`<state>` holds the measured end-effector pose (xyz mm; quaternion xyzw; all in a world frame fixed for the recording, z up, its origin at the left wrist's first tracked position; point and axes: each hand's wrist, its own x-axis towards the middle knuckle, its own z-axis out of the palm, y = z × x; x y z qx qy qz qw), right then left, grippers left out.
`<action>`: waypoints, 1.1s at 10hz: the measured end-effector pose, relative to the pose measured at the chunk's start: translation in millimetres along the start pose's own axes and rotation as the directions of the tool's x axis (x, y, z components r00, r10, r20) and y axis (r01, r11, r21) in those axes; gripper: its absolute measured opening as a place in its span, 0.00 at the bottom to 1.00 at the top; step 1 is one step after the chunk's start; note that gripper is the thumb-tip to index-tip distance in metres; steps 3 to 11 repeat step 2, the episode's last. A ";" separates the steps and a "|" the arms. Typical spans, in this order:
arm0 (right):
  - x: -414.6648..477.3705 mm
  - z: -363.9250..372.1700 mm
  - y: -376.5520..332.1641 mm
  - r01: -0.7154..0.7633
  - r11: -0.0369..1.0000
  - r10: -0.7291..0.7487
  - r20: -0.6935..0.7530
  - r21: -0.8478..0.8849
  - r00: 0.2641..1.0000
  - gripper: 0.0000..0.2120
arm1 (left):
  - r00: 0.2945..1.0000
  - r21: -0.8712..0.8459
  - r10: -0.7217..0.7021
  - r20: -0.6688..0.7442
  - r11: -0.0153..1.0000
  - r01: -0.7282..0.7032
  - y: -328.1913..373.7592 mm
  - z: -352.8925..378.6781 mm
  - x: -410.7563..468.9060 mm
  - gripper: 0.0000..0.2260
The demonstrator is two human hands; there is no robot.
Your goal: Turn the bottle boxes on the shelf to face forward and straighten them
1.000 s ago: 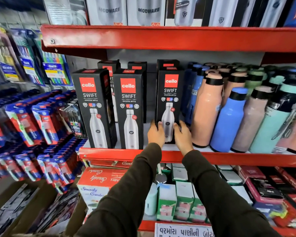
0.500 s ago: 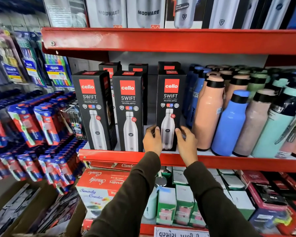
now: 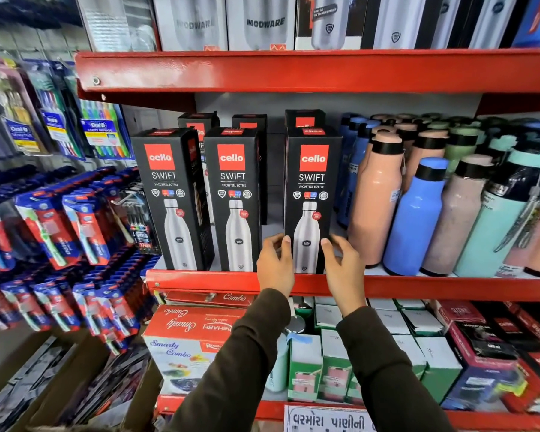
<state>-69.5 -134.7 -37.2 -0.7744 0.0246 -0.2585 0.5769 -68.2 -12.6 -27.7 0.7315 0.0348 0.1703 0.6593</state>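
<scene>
Three black Cello Swift bottle boxes stand in a front row on the middle red shelf [image 3: 200, 280]. The left box [image 3: 169, 194] is angled a little and shows its right side. The middle box [image 3: 234, 198] faces forward. The right box [image 3: 312, 182] faces forward at the shelf's front lip, with a gap between it and the middle box. My left hand [image 3: 275, 266] grips its lower left edge and my right hand [image 3: 342, 269] its lower right edge, thumbs on the front. More of the same boxes [image 3: 304, 120] stand behind.
Pink, blue and green bottles [image 3: 415, 213] crowd the shelf just right of the held box. Hanging toothbrush packs [image 3: 85, 226] fill the left. Modware boxes [image 3: 262, 23] sit on the upper shelf. Small cartons [image 3: 334, 366] and a Smarty Combo box [image 3: 187, 347] lie below.
Both hands have drawn the right box forward to the shelf's front lip, in line with the other two, and have slid toward its lower corners.
</scene>
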 end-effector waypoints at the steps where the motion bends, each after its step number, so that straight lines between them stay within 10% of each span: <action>1: -2.3 -0.4 -3.6 0.001 1.000 -0.001 0.019 -0.009 1.000 0.16 | 1.000 0.014 -0.006 -0.002 1.000 0.006 5.0 -2.9 -1.7 0.14; 11: -1.3 -0.8 -4.4 -0.009 1.000 0.010 0.027 -0.015 1.000 0.17 | 1.000 0.057 0.002 -0.005 0.998 -0.002 6.1 -0.5 -4.0 0.18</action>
